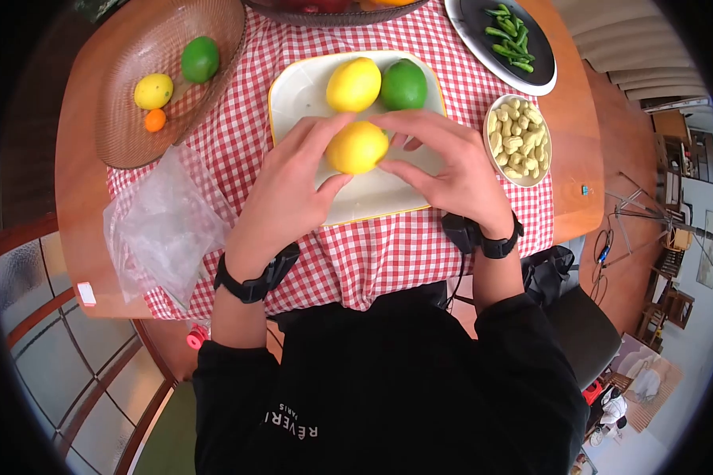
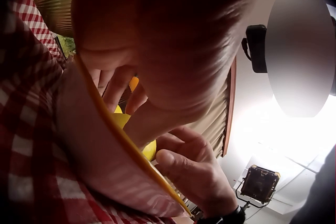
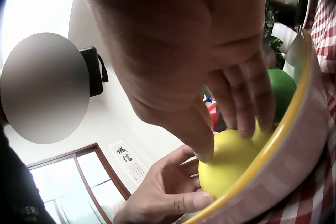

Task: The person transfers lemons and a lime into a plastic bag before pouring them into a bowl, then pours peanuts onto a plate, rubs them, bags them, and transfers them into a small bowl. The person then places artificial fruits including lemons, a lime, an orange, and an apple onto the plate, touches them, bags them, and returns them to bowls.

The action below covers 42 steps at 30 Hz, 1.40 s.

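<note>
A yellow lemon (image 1: 357, 148) sits over the near half of a white, yellow-rimmed dish (image 1: 293, 79), between both hands. From its left, my left hand (image 1: 289, 174) curves round it, index fingertip at the top and thumb low on the near side. My right hand (image 1: 455, 162) pinches it from the other side; the right wrist view shows its thumb and fingers against the yellow skin (image 3: 223, 161). Behind, a second lemon (image 1: 353, 85) and a green lime-like fruit (image 1: 404, 85) lie in the dish. In the left wrist view the dish wall (image 2: 100, 145) hides most of the fruit.
At left, a ribbed brown bowl (image 1: 115, 87) holds a lemon, a green fruit and a small orange one. A clear plastic bag (image 1: 162, 222) lies nearby. On the right are a bowl of peanuts (image 1: 521, 142) and a black plate (image 1: 483, 59) with green peppers. Another bowl (image 1: 341, 17) stands behind.
</note>
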Each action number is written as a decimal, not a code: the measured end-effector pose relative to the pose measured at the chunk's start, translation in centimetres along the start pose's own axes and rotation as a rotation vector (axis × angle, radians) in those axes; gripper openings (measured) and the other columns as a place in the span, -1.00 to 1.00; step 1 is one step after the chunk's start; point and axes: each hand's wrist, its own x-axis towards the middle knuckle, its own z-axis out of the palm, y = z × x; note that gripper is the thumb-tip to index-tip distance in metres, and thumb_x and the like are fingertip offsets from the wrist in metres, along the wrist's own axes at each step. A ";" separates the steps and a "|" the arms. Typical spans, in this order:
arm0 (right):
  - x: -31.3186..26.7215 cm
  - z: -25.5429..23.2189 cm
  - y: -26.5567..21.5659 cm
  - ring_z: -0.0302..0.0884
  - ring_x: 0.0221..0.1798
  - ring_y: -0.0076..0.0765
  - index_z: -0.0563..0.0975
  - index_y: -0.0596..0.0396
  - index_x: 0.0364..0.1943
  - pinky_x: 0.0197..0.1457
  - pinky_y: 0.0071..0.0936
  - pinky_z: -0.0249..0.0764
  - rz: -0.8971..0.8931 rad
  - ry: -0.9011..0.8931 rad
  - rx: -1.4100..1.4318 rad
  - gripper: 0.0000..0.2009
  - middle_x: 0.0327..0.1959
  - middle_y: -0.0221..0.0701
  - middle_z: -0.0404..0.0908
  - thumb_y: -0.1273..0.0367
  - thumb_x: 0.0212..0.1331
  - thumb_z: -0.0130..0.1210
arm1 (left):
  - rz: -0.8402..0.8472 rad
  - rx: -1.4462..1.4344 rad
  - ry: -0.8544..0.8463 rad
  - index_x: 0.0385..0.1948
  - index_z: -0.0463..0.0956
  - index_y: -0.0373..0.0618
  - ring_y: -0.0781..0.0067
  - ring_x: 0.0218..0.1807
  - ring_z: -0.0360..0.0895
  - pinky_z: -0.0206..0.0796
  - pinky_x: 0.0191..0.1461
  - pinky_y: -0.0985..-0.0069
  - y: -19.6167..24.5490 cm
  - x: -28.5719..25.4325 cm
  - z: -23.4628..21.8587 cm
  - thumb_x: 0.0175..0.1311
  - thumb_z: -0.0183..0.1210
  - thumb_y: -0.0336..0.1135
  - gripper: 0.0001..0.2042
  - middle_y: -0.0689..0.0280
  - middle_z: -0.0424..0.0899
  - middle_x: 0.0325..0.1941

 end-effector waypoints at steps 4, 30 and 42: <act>-0.3 0.1 0.1 0.76 -0.05 -0.24 0.70 0.08 0.11 0.04 -0.35 0.69 -0.014 0.001 0.083 -0.61 -0.04 -0.29 0.76 0.49 0.16 0.43 | 0.063 0.030 -0.022 0.36 0.50 -0.15 0.03 0.14 0.67 0.50 0.25 0.20 0.5 -0.2 0.2 0.09 0.45 -0.55 -0.32 0.08 0.67 0.12; -0.3 0.5 0.5 0.75 -0.06 -0.21 0.52 -0.02 0.26 -0.09 -0.37 0.65 -0.021 0.148 0.043 -0.40 0.05 -0.32 0.74 0.28 0.11 0.50 | 0.279 -0.032 0.194 0.17 0.63 -0.20 0.38 -0.09 0.69 0.55 -0.03 0.48 0.6 0.0 -0.8 0.15 0.44 -0.61 -0.52 0.16 0.73 0.07; 0.0 -1.4 0.9 0.72 0.16 -0.24 0.47 0.08 0.36 0.21 -0.30 0.71 -0.108 0.377 0.177 -0.34 0.18 -0.19 0.68 0.46 0.11 0.46 | 0.200 0.536 0.139 0.17 0.65 -0.17 0.21 -0.34 0.56 0.46 -0.24 0.40 5.1 -3.6 -3.7 0.26 0.40 -0.53 -0.59 0.17 0.64 -0.26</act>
